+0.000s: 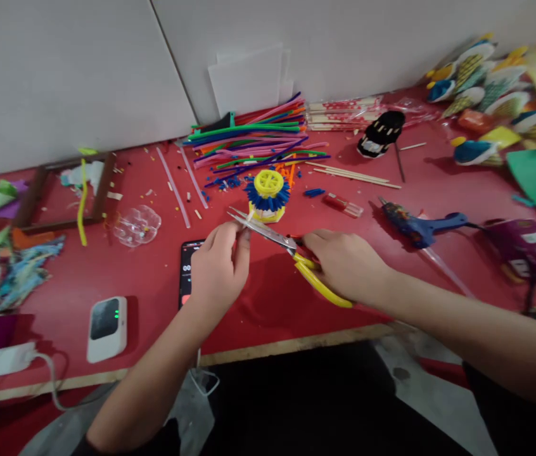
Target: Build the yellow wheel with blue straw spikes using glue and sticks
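Observation:
My right hand [344, 263] is closed round the yellow handles of a pair of scissors [270, 234], whose blades point left and stand slightly apart. Beside the blade tips, my left hand [220, 263] pinches a small whitish piece [249, 216] between thumb and fingers; its exact shape is too small to tell. Just behind the blades stands a yellow and blue craft piece [268, 190] with a spoked yellow top and a blue fringe. A phone [185, 272] lies partly hidden under my left hand.
Coloured pipe cleaners [249, 139] and wooden sticks [353, 174] lie behind. To the right are a blue glue gun [420, 225], a black craft piece [381, 134] and stuffed figures [496, 82]. At left are a brown frame [28, 196] and a white device [107, 329].

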A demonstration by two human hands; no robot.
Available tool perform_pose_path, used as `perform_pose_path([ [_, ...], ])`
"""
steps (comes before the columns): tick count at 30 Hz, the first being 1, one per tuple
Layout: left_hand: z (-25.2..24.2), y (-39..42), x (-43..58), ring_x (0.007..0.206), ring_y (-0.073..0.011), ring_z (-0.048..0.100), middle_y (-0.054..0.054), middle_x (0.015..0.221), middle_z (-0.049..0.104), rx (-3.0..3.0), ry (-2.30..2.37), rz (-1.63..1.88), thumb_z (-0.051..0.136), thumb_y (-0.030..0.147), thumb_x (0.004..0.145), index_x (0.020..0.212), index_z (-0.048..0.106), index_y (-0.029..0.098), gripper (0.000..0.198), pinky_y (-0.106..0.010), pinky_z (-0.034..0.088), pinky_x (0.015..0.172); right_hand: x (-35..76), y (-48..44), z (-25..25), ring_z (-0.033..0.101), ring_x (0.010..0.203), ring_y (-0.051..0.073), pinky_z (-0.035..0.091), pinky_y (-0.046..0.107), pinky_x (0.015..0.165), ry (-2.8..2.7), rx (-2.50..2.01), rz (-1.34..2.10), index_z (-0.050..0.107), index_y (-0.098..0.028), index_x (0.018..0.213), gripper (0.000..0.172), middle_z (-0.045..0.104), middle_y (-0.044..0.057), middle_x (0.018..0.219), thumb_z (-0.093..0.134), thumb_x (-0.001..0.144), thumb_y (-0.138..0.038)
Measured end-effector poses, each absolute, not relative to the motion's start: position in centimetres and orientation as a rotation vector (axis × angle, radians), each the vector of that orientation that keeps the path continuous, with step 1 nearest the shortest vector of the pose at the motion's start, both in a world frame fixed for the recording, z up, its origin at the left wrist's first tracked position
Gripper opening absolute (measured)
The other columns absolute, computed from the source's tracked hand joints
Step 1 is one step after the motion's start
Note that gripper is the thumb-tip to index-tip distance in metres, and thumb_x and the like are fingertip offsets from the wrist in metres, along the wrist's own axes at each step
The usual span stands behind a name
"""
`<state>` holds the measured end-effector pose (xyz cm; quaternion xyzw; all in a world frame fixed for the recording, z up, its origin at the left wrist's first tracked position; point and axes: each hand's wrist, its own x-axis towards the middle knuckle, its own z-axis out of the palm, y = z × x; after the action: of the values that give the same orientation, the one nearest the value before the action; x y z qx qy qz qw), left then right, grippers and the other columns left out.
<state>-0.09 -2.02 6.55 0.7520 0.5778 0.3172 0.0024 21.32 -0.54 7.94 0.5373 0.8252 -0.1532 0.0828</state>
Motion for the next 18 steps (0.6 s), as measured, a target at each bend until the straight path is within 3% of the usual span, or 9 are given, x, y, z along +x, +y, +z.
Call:
perform_pose_path([
  [4, 6.2, -1.6, -1.1, 0.072, -0.0150, 0.068, -0.004, 0.080, 0.072, 2.658, 1.660, 1.252, 0.056, 0.013, 0.094, 0.094, 0.063, 0.017, 0.009, -0.024, 0.051, 0.068, 20.6, -1.0, 4.9, 0.067, 0.074, 0.024, 0.031, 0.029, 0.057, 2.634, 1.720, -0.419, 0.062, -0.013, 0.103, 0.022, 0.070, 0.015, 0.096, 0.057, 0.086, -0.026],
  [11, 5.6, -2.4, -0.9, 0.082, -0.0170, 0.065, -0.008, 0.085, 0.067, 2.702, 1.405, 1.410, 0.053, 0.004, 0.088, 0.093, 0.058, 0.016, 0.015, -0.025, 0.055, 0.075, 21.4, -1.0, 1.6, 0.062, 0.061, 0.017, 0.040, 0.026, 0.055, 3.308, 1.759, -0.135, 0.058, -0.018, 0.086, 0.018, 0.067, 0.006, 0.073, 0.043, 0.091, -0.026],
  [18, 4.7, -2.9, -0.5, 0.076, -0.0143, 0.059, -0.005, 0.082, 0.063, 2.460, 1.289, 1.311, 0.047, 0.002, 0.090, 0.096, 0.056, 0.017, 0.019, -0.023, 0.055, 0.068, 22.1, -0.3, 1.5, 0.053, 0.056, 0.015, 0.041, 0.024, 0.053, 3.387, 1.652, -0.068, 0.050, -0.022, 0.078, 0.003, 0.060, 0.002, 0.067, 0.048, 0.078, -0.021],
])
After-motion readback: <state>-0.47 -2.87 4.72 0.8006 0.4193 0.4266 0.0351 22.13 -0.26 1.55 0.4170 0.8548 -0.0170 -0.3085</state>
